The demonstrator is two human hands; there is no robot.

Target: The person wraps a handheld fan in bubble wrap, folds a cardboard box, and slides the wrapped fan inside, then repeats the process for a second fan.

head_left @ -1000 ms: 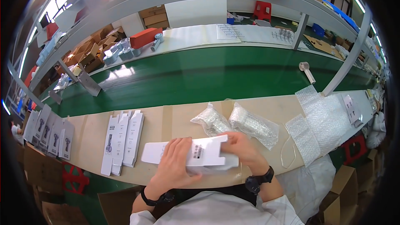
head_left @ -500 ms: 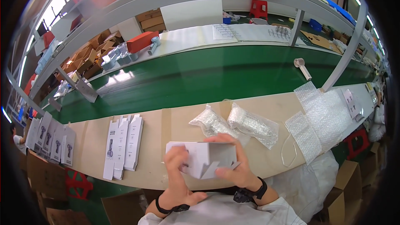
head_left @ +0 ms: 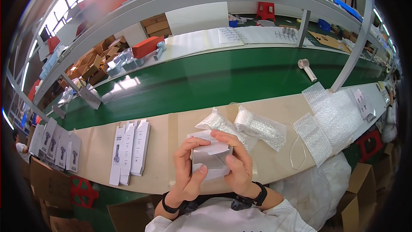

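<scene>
Your left hand [head_left: 187,169] and right hand [head_left: 237,163] both pinch a white box [head_left: 209,162] above the worktop [head_left: 171,124], beside bagged parts [head_left: 259,126].

Flat cartons [head_left: 131,150], bubble bags [head_left: 262,126] on bench [head_left: 98,146]

left grip [head_left: 187,169] closed, right grip [head_left: 237,163] closed

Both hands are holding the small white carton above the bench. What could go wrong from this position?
1. The white carton is held by the left hand and right hand with its top flap unclosed; a hard squeeze might crease the thin card.
2. The bubble-wrapped items lie just beyond the hands, so a forward movement could push them toward the green belt.
3. The flat cartons sit near the bench's front edge and might be knocked off by an elbow.
</scene>
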